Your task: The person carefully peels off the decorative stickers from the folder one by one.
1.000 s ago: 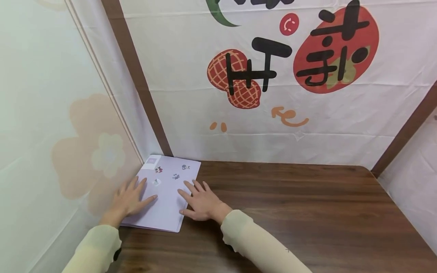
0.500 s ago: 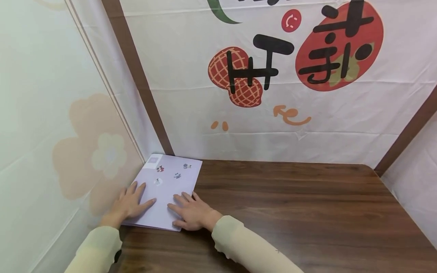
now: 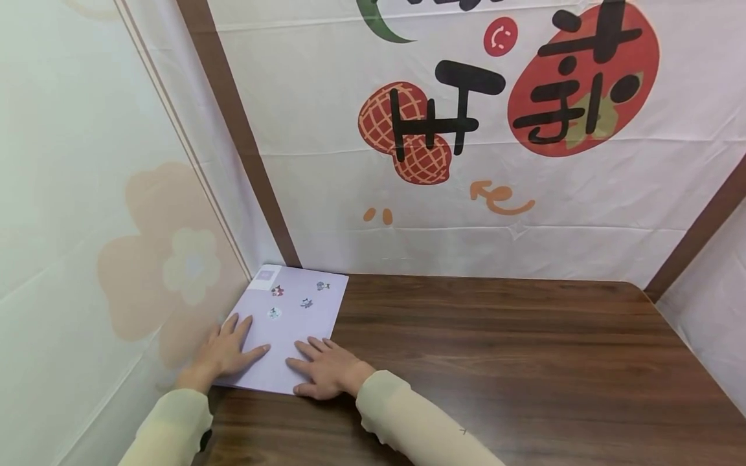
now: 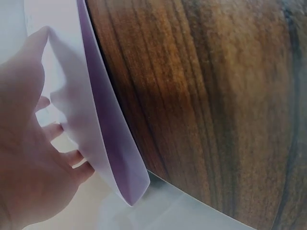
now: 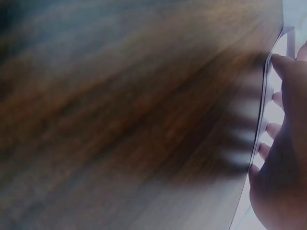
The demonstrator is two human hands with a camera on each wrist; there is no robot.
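A pale lilac folder (image 3: 280,336) with several small cartoon stickers and a white label lies at the table's far left corner. My left hand (image 3: 224,353) rests on its left side, fingers spread. On the lower right edge of the cover rests my right hand (image 3: 326,369), its fingers straight and spread. In the left wrist view the folder (image 4: 79,96) shows a gap between its cover and back along the near edge. The right wrist view has the fingers of my right hand (image 5: 283,129) along the folder's edge (image 5: 261,110).
The dark wooden table (image 3: 495,362) stretches to the right of the folder. A white printed cloth (image 3: 315,129) hangs behind the table, and another cloth with a flower print (image 3: 157,259) hangs close along the left side.
My right hand has slid down and left along the folder's right edge to its near right corner. My left hand has shifted slightly toward me. The folder stays in the corner.
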